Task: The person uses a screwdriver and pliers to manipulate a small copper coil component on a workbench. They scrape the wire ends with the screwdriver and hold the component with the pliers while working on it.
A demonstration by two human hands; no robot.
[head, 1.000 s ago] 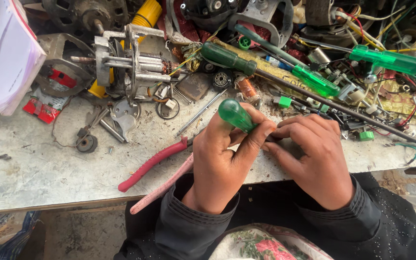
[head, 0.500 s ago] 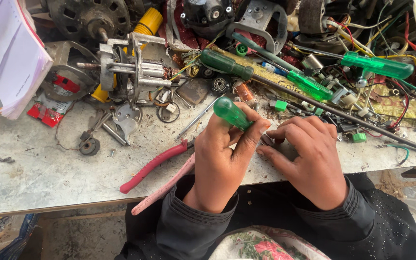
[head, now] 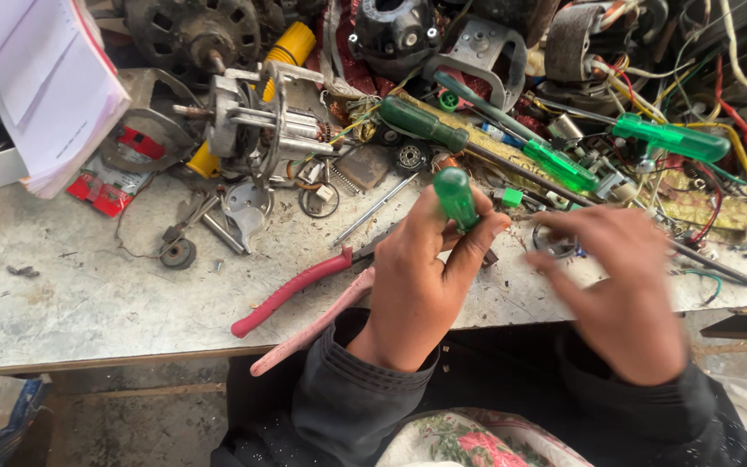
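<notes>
Screwdriver (head: 456, 197) shaft hides behind left hand (head: 421, 285); right hand (head: 624, 294) blurred.

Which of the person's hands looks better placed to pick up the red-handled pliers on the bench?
Probably the right hand. It is open and holds nothing, while the left hand is closed on a green-handled screwdriver. The left is nearer the red-handled pliers, though, so the right would have to cross over.
</notes>
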